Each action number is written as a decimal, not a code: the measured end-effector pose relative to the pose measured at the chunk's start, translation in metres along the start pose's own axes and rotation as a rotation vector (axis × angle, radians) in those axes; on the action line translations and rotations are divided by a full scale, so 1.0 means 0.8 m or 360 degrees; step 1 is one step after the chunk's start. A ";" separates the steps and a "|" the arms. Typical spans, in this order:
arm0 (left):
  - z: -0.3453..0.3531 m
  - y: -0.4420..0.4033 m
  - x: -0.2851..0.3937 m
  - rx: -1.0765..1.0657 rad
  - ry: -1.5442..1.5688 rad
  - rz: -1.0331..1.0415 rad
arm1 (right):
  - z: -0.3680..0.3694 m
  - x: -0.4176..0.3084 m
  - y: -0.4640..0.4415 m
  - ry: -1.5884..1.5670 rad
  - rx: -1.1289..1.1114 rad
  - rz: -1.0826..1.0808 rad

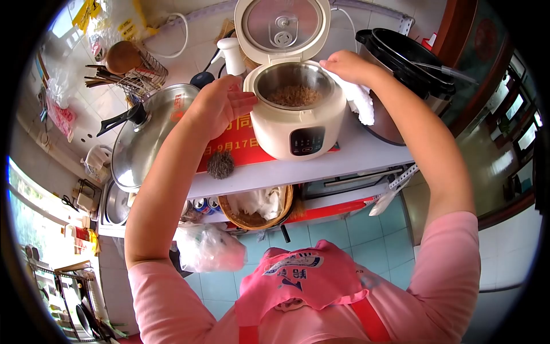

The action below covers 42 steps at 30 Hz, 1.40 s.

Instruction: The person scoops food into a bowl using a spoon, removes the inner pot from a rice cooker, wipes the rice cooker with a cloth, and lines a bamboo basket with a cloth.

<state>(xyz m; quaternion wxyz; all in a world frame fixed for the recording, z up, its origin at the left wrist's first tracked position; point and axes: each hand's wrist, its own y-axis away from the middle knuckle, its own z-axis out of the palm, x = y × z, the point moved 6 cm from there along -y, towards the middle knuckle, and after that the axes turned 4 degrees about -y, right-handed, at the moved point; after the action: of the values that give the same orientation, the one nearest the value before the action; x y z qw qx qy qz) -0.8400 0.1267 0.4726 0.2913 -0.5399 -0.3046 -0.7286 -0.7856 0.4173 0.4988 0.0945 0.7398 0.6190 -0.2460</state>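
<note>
Back wall (200, 54): pale tiles, as far as I can see
Floor (364, 232): blue-green square tiles, joints clear to me
Worktop (243, 179): pale, above a lower shelf (338, 210)
Window (31, 212): on my left, glaring with daylight
Rack (60, 275): dark, near that window
Frame (452, 43): brown, on my right, beside a dark panel (480, 46)

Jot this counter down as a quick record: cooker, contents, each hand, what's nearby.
Cooker: cream rice cooker, lid raised
Contents: brownish, grainy food; exact kind unclear
Left hand: beside the cooker's left side, palm open; contact unclear
Right hand: at the cooker's right rim, with a white cloth
Nearby: steel wool scrubber, left of the cooker
Below: wicker basket
</note>
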 end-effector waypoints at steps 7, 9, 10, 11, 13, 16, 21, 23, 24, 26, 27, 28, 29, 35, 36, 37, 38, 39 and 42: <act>0.018 0.010 0.011 0.0040 -0.0219 -0.0108 | 0.008 -0.006 -0.010 0.0305 -0.0147 0.0011; 0.015 0.010 0.010 0.0138 -0.0182 -0.0123 | 0.011 -0.001 -0.013 0.0179 -0.0160 0.0092; 0.015 0.011 0.011 0.0136 -0.0180 -0.0117 | 0.011 0.005 -0.015 0.0050 -0.0171 0.0174; 0.016 0.013 0.010 0.0108 -0.0099 -0.0117 | 0.014 0.008 -0.015 0.0056 -0.0169 0.0171; 0.016 0.014 0.007 0.0081 -0.0015 -0.0107 | 0.022 0.018 -0.012 -0.0504 -0.0209 0.0290; 0.015 0.011 0.002 0.0010 0.0225 0.0004 | 0.019 0.021 -0.006 -0.0764 -0.0184 0.0363; 0.006 0.011 0.027 -0.0195 0.0550 0.0300 | -0.016 0.000 -0.004 -0.1194 0.0033 0.0213; 0.014 0.022 0.049 -0.0232 0.0525 0.0374 | -0.044 -0.019 0.000 -0.1315 0.0087 0.0110; 0.018 0.028 0.065 -0.0269 0.0499 0.0459 | -0.058 -0.036 0.011 -0.1306 -0.0010 0.0118; 0.020 0.037 0.086 -0.0313 0.0513 0.0482 | -0.076 -0.043 0.013 -0.1389 -0.0067 0.0052; 0.023 0.046 0.098 -0.0355 0.0479 0.0528 | -0.086 -0.058 0.024 -0.1414 0.0010 -0.0020; 0.025 0.055 0.109 -0.0395 0.0444 0.0570 | -0.093 -0.075 0.039 -0.1439 0.0085 -0.0090; 0.024 0.063 0.117 -0.0395 0.0447 0.0603 | -0.095 -0.088 0.049 -0.1506 0.0077 -0.0104; 0.003 0.158 0.154 -0.0482 0.0351 0.0868 | -0.092 -0.144 0.060 -0.1519 -0.0044 -0.0316; -0.002 0.182 0.153 -0.0483 0.0335 0.0894 | -0.085 -0.157 0.060 -0.1533 -0.0023 -0.0356; -0.004 0.212 0.150 -0.0574 0.0296 0.0991 | -0.070 -0.171 0.062 -0.1630 -0.0092 -0.0370; -0.013 0.241 0.142 -0.0282 0.0267 0.1007 | -0.053 -0.183 0.060 -0.1641 -0.0175 -0.0409; -0.020 0.269 0.129 -0.0089 0.0328 0.1001 | -0.036 -0.201 0.060 -0.1686 -0.0273 -0.0622; -0.020 0.371 0.071 0.0313 0.0305 0.0942 | 0.019 -0.278 0.114 -0.1748 -0.0667 -0.0884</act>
<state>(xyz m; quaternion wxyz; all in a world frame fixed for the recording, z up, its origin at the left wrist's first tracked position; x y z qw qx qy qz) -0.6406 -0.0823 0.5623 0.5685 -0.5033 -0.1745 -0.6269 -0.7268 0.1980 0.5779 0.4725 0.2845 0.6838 -0.4777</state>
